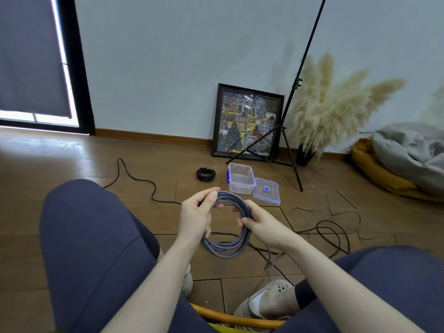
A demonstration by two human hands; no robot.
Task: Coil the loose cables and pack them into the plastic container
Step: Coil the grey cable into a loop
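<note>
A grey-purple braided cable (224, 247) hangs in a coil of several loops between my hands, above the floor in front of my knees. My left hand (195, 216) grips the coil's upper left side with thumb and fingers curled round the strands. My right hand (260, 223) pinches the coil's right side. Beyond them the clear plastic container (241, 187) with blue clips stands open on the wooden floor. Its lid (266, 191) lies flat beside it on the right. A small black coiled cable (206, 174) lies left of the container.
Loose black cable (141, 181) snakes across the floor at left, and more dark and pale cables (329, 230) tangle at right. A tripod stand (286, 140), framed picture (247, 121), pampas grass (331, 109) and a cushion with grey blanket (406, 162) line the wall. My knees flank the hands.
</note>
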